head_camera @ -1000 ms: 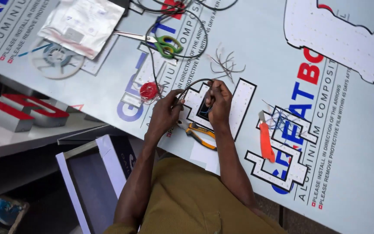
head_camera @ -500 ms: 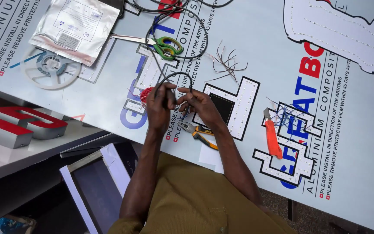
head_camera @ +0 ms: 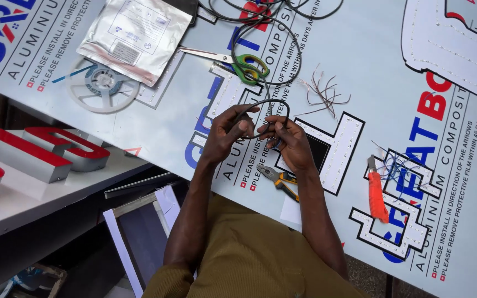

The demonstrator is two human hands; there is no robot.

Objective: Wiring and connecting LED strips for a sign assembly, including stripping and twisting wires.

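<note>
Black cable (head_camera: 265, 102) | looped between left hand (head_camera: 223, 134), right hand (head_camera: 288, 142) (both gripping)

Glossy foil pouch (head_camera: 134, 37) — rubbery cable (head_camera: 271, 105).

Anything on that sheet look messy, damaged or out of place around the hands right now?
Only loose scraps: a scatter of thin stripped wire offcuts lies on the white printed panel beyond the right hand. The left hand and right hand hold a looped black cable. Nothing looks damaged.

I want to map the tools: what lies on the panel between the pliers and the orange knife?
In the head view, between the pliers and the orange knife lies a white cut-out letter shape with a dark opening.
</note>
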